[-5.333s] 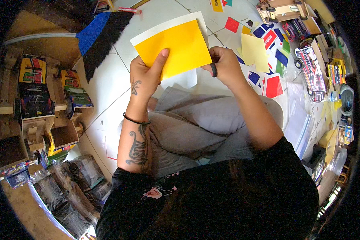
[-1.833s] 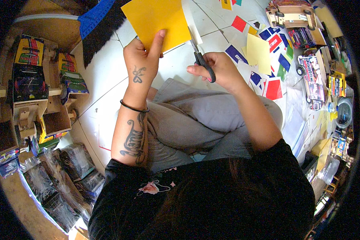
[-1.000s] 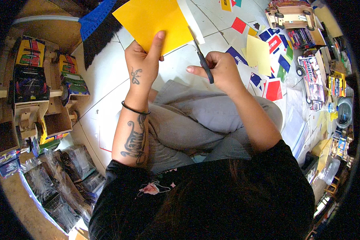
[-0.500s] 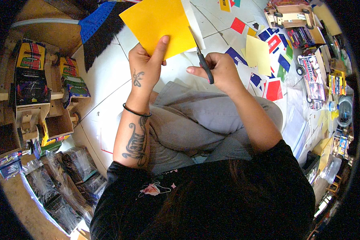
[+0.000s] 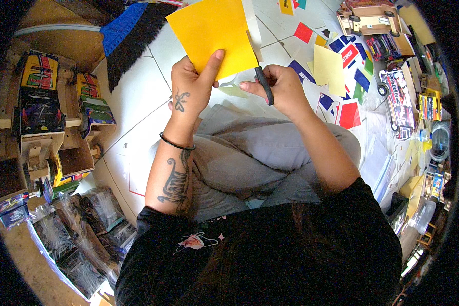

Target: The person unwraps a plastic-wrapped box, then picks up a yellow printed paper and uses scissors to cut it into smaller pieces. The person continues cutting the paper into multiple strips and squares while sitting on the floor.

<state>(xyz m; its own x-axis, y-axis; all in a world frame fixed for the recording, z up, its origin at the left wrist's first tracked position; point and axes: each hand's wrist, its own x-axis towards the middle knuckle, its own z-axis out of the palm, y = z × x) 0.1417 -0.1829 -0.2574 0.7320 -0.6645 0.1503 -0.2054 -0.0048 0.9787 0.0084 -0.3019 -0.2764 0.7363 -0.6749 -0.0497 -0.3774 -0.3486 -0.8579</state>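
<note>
A yellow sheet (image 5: 217,35) with a white strip along its right edge is pinched in my left hand (image 5: 199,76), thumb on top near the lower edge. My right hand (image 5: 285,89) is closed around the dark handle of a pair of scissors (image 5: 263,84), its thumb stretched to the left. The scissor blades lie along the sheet's right edge, partly hidden by the paper. Below the sheet a pale scrap (image 5: 233,90) shows near the floor. Both hands are above my crossed legs (image 5: 260,148) in grey trousers.
Coloured paper pieces (image 5: 349,115) lie scattered on the white tiles at the right, with a pale yellow sheet (image 5: 329,70) among them. Wooden toy trucks (image 5: 398,102) line the right side and more toy vehicles (image 5: 41,102) stand at left. A blue-and-black broom (image 5: 125,30) lies far left.
My left hand and the yellow sheet have shifted slightly right. The scissors stay near the sheet's right edge, and a pale scrap now shows beneath it.
</note>
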